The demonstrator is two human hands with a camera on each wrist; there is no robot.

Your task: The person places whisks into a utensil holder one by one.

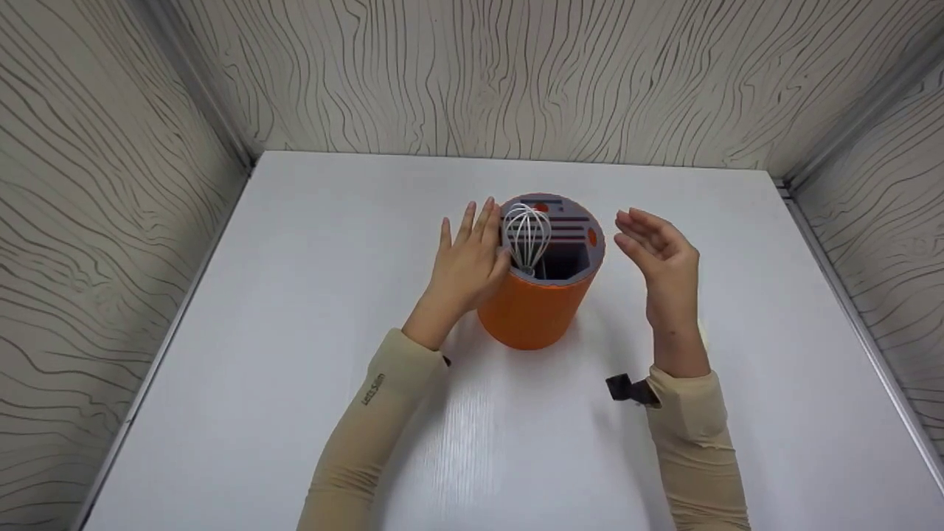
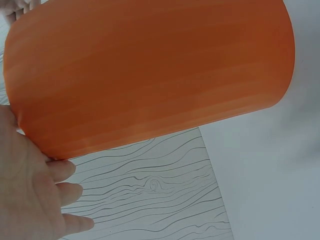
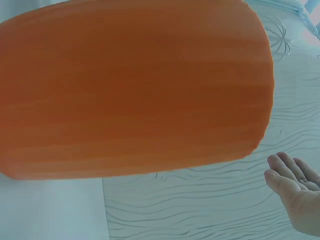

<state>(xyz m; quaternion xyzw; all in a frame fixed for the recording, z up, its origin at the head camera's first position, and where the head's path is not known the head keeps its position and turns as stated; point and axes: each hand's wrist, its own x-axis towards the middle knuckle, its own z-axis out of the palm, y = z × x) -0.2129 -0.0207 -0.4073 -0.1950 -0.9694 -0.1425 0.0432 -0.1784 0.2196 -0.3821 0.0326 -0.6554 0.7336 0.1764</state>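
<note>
An orange cylindrical utensil holder (image 1: 527, 317) with a grey slotted top stands upright on the white table. From its top, on the left side, rises the wire head of a whisk (image 1: 527, 234). My left hand (image 1: 472, 262) lies along the holder's upper left rim, fingers straight and spread, thumb at the rim by the whisk. To the right of the holder, my right hand (image 1: 664, 254) is held in the air, apart from it, fingers loosely bent with nothing between them. The right wrist view shows that hand (image 3: 297, 192) beyond the holder's top end.
The white tabletop (image 1: 295, 295) runs back to a wood-grain patterned wall (image 1: 472, 81). Similar panels stand at left and right, with metal edging along the table's sides. A small black device (image 1: 623, 387) sticks out from the right sleeve.
</note>
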